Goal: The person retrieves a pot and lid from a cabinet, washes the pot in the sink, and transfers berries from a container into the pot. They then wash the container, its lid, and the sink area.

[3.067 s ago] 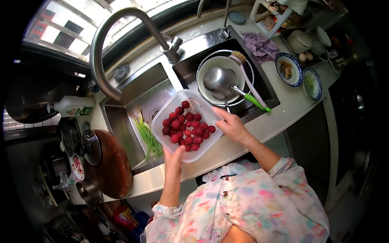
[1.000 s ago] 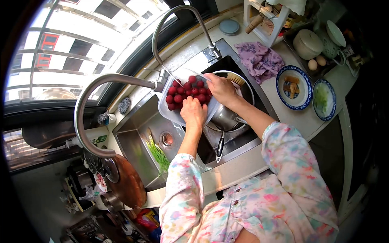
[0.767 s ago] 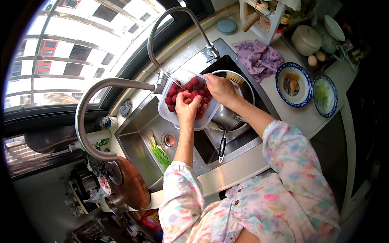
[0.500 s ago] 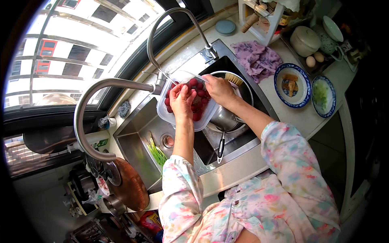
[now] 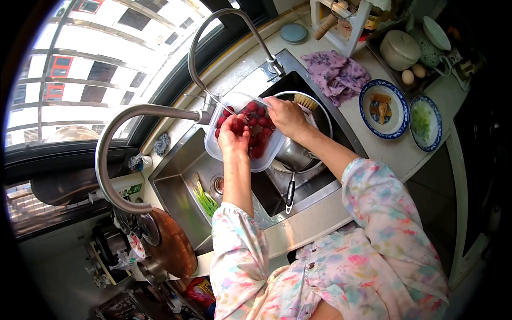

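Observation:
My left hand is over the left part of a clear plastic container, its fingers curled under a dark red round fruit. Several more red fruits lie in the container. My right hand grips the container's upper right rim. A thin stream of water seems to fall near the container's upper left from the slim curved faucet. The container is held above the double sink, partly over the divider.
Green scallions lie in the left basin. A metal pan and a brush are in the right basin. A thick faucet arches at left. A purple cloth and two blue-rimmed dishes sit on the right counter.
My left hand has turned palm-up, and a red fruit now shows in its fingers. My right hand stays on the container's rim.

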The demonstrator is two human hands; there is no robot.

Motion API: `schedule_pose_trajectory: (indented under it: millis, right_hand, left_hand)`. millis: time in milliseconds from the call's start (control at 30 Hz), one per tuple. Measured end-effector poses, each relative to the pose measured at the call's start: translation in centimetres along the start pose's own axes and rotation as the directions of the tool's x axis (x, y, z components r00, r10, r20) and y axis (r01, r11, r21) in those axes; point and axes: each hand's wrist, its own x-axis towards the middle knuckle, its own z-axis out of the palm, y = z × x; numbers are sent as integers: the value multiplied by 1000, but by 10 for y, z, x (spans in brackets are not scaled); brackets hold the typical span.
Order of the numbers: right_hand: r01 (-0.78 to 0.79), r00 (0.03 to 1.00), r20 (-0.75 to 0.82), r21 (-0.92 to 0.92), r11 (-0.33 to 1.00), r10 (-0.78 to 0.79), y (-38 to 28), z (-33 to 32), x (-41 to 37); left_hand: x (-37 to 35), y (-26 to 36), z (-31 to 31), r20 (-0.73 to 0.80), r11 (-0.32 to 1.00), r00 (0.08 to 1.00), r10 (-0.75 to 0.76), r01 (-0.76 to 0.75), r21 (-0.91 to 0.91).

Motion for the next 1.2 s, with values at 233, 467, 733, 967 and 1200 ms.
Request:
schedule_pose_trajectory:
  millis: [233,467,733,967,1200]
  right_hand:
    - [-11,1000,0,-4,1000,11,-1,0,-1]
    - [10,1000,-26,-7,1000,-10,1,2,-2]
    - [-95,993,69,-73,993,100,-22,-18,17]
    - [-138,975,157,-110,984,154,-50,-65,8]
    - [-148,958,219,-174,974,185,-54,-96,-12]
  left_hand:
    - [-21,-7,15,490,-110,500,714,-610,784]
    - [-46,-39,25,732,-744,628,264,-351,569]
    - [-98,-12,-11,715,-416,382,586,-615,670]
    - [-125,-22,-33,6,849,942,335,-305,431]
    - [-135,-16,-25,95,906,992,77,-110,409]
